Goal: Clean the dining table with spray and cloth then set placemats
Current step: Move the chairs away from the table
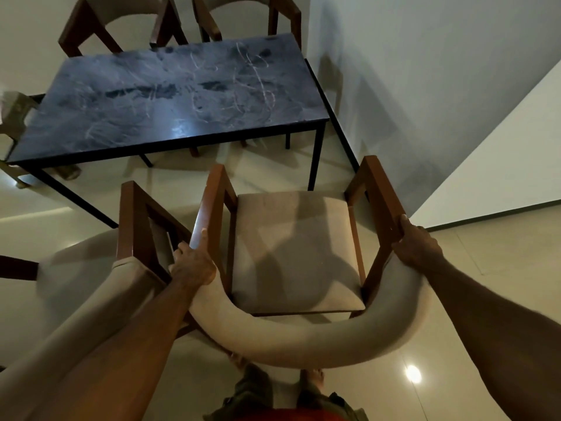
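Two hands gripped one armchair (296, 253) in the head view, the only view given. The left hand (192, 264) was curled round the chair's left wooden armrest where it met the padded backrest, thumb lying up along the wood. The right hand (417, 244) was clamped on the right armrest at the matching spot, fingers wrapped over its outer edge. The chair had a beige cushioned seat, a curved beige backrest nearest the person, and brown wooden arms; it faced the counter (170, 101) and stood just beside its near long edge, not tucked under it.

The counter was a dark, marbled rectangular top on thin black legs, with pale streaks and darker patches across its surface and a bright glare spot near the near edge. No spray, cloth or placemats showed on it.

A second chair (133, 226) of the same kind stood just left of the held one, its backrest partly hidden by the left forearm. Two more chairs (182, 22) stood at the far side of the counter, and another sat at its left end, partly cut off. The floor (473, 268) was pale glossy tile, carrying a round light reflection at lower right. A white wall (440, 71) rose to the right of the counter.
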